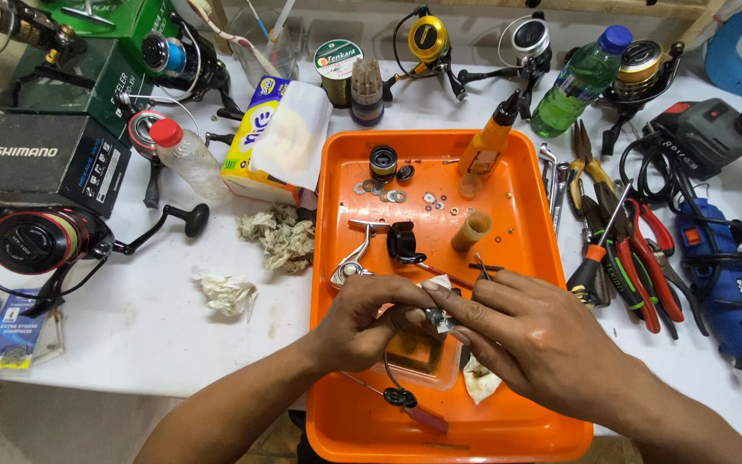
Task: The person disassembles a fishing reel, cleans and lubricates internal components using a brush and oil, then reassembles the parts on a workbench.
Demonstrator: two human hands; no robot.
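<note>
White table [156, 326] surface, crowded with fishing reels and tools, carries an orange tray [526, 232] at its centre, and my work is held just above the tray's near half. My left hand [369, 320] and my right hand [532, 337] meet there, fingertips closed narrow on a small metal reel part [438, 318]; each grip pinches it from its own side, and the part is mostly hidden by my fingers, so I cannot tell its exact shape. Directly beneath my hands sits a clear shallow dish [418, 352] with dark liquid, and a soiled rag [479, 382] lies just beside it on the tray floor. Near the tray's front edge rests a thin tool with a reddish handle [422, 418]. Beyond my hands lie a silver reel body [352, 262] and a black knob piece [404, 242], touching or nearly so. Farther back, loose washers [388, 192] are scattered near a black spool [383, 161], with an orange oil bottle [489, 142] upright at the tray's far side. Right of the tray, pliers and a screwdriver [624, 249] lie together, and a blue rotary tool [721, 283] lies beyond them. Left of the tray are crumpled tissues [281, 236] and a red-and-black spinning reel [40, 245].
</note>
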